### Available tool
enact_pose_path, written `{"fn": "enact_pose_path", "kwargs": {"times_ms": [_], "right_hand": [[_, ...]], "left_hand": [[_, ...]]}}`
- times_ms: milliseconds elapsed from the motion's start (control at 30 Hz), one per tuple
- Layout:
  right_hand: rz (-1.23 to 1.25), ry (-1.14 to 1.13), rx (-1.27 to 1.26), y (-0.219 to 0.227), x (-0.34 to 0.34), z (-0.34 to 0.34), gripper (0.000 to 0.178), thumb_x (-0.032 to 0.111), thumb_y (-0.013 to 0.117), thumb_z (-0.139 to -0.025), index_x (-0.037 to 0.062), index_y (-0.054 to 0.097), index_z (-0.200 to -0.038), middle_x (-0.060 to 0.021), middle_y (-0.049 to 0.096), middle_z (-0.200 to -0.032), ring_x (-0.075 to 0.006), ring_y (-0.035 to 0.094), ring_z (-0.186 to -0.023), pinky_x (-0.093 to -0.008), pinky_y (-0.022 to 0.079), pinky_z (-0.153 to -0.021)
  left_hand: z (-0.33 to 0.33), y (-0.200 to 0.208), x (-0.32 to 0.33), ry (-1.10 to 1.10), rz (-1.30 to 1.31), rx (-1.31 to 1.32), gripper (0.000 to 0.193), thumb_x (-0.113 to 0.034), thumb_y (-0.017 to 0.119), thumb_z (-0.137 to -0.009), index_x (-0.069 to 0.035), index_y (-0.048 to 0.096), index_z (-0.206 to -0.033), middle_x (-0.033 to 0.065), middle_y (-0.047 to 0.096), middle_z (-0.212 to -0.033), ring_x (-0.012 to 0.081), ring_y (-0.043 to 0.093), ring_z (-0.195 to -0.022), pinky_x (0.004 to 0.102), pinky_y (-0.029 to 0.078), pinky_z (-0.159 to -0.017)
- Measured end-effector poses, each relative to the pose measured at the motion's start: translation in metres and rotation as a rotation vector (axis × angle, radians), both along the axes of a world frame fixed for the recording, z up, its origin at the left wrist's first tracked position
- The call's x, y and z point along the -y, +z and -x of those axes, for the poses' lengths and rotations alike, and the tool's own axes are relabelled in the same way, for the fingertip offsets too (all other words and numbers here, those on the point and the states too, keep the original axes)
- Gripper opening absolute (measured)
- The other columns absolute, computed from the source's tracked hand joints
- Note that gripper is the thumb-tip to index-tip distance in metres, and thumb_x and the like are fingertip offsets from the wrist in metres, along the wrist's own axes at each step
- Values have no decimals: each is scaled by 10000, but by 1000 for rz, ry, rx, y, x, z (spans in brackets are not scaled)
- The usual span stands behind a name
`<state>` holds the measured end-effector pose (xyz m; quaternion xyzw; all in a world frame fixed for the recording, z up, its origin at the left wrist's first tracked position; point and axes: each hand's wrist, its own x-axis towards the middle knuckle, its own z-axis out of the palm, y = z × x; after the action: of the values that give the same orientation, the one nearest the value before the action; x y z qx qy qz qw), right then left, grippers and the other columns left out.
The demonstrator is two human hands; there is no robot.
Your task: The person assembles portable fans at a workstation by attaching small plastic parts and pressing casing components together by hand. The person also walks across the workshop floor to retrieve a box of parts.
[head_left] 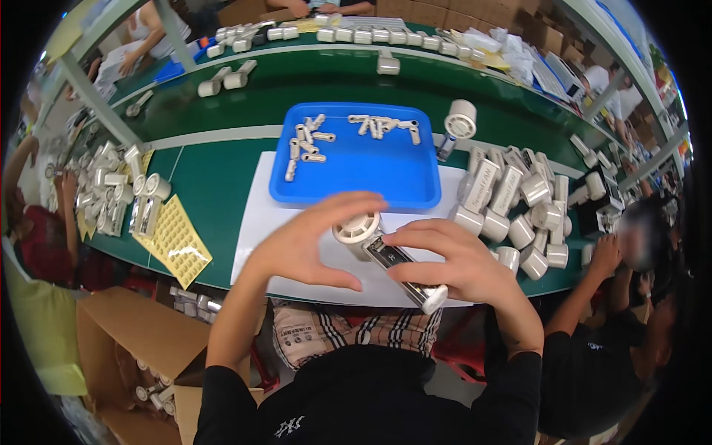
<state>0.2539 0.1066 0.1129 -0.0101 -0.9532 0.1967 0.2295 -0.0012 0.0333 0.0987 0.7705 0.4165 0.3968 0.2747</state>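
White mat (256,222): handheld fan (386,256) between both hands' fingers (348,204)

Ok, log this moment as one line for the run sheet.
left hand: on fan head | right hand: gripping handle | item: white handheld fan | behind: blue tray of small parts | surface: white mat

The right hand (463,263) covers the middle of the handheld fan (386,256). At the right of the frame a co-worker's face is blurred. The cardboard box (141,348) is cut off at the lower left.
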Motion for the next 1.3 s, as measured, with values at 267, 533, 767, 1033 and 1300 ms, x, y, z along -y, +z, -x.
{"fn": "enact_pose_path", "kwargs": {"times_ms": [267,533,767,1033,1300], "right_hand": [[19,-273,304,-44,-77,79,278,61,624,-827,106,651,-1100,-130,647,-1038,-313,617,-977,-409,501,-820],[-56,-412,134,-119,-123,202,227,190,665,-844,70,650,-1036,-135,644,-994,-312,627,-942,-399,509,-819],[12,-438,158,-106,-131,188,155,173,651,-846,62,653,-954,-119,637,-958,-293,644,-852,-413,523,-746],[304,-177,-61,-27,-40,103,193,67,699,-811,44,621,-985,-83,602,-919,-189,611,-784,-283,505,-702],[1166,-144,36,-32,-23,55,144,83,616,-922,1,601,-1040,-21,620,-952,-80,597,-866,-237,499,-708]], "left_hand": [[30,-61,30,465,91,10,613,-80,864,-541,-89,608,-1097,88,554,-1077,260,567,-1028,342,473,-890],[10,-103,26,571,33,-30,611,-103,871,-540,-96,624,-1099,91,540,-1048,277,539,-1025,350,449,-901],[10,-95,28,566,-6,14,646,-158,865,-597,-79,597,-1179,100,551,-1124,278,529,-1085,369,441,-911],[19,-50,15,530,-68,269,435,-166,747,-797,-75,629,-1205,85,679,-901,188,615,-826,311,477,-763],[5,-35,7,235,-75,78,323,-88,759,-754,-86,710,-1073,62,711,-857,212,622,-727,306,491,-726]]}}
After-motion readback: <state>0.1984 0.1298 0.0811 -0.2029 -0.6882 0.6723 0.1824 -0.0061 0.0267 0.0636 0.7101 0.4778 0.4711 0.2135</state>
